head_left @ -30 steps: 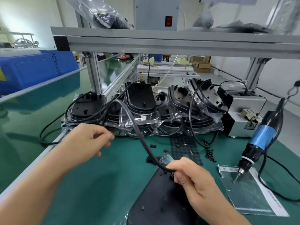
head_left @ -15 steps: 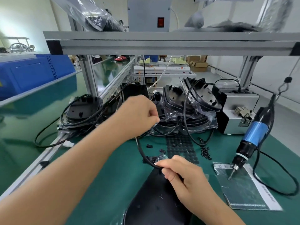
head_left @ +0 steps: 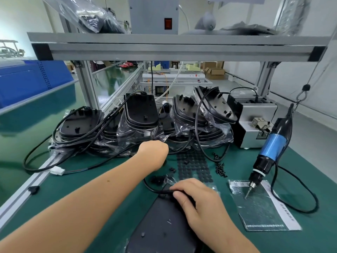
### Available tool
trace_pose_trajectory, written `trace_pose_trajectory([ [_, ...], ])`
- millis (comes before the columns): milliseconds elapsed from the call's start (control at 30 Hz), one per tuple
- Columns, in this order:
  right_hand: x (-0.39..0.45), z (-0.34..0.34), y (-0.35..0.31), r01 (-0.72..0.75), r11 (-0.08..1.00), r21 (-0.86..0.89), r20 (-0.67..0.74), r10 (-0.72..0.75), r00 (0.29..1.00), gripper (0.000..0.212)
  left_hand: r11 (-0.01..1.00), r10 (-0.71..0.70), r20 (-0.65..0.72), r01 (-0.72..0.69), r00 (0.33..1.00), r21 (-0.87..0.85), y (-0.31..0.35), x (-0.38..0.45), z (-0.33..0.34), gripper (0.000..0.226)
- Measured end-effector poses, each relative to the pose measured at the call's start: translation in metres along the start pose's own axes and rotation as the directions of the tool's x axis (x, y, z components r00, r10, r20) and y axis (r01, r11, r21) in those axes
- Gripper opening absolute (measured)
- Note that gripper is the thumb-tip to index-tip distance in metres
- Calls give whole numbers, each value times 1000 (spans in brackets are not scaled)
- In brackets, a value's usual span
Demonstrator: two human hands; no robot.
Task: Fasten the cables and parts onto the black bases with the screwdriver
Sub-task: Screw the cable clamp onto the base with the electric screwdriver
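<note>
Head cam: right hand (head_left: 198, 201) pinches the black cable (head_left: 155, 189) flat against the black base (head_left: 164, 225), base's narrow end pointing away, cable trailing left of the pinch, left hand (head_left: 153, 152) reaching forward, grip hidden

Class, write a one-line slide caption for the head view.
Right hand holds a black cable on a black plastic base; left hand reaches forward; blue electric screwdriver hangs unused.

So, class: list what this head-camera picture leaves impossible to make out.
- Left hand: its fingers are turned away, so its grip is hidden.
- Black base: near end cut off by the bottom edge.
- Label on the bag: print too small to read.
</note>
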State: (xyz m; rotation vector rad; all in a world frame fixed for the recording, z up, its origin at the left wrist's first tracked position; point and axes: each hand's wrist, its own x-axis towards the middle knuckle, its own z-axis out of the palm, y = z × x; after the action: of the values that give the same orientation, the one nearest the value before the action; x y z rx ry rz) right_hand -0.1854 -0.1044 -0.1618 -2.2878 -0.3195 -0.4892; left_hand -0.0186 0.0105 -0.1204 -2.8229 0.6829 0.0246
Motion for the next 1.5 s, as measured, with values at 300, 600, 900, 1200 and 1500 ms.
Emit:
trace_pose_trajectory([
  [300, 13, -7, 2, 124, 988, 89, 239, -142, 960, 20, 997, 8, 22, -6, 1000, -79, -19, -16, 5, 19],
  [600, 10, -6, 1, 82, 983, 165, 233, -120, 965, 21, 930, -83, -8, 75, 996, -360, 6, 3, 5, 17],
  [900, 4, -7, 2, -46, 974, 220, 133, 17, 991, 4, 668, 62, -237, -217, 970, -712, -18, -47, -9, 9],
  [1200, 9, -9, -5, -90, 965, 245, 222, 34, 975, 14, 715, 377, -221, -434, 900, -548, -32, -123, -13, 17],
  [1500, 11, -9, -10, -90, 968, 236, 286, 20, 958, 13, 711, 400, -215, -449, 891, -542, -35, -139, -18, 16],
])
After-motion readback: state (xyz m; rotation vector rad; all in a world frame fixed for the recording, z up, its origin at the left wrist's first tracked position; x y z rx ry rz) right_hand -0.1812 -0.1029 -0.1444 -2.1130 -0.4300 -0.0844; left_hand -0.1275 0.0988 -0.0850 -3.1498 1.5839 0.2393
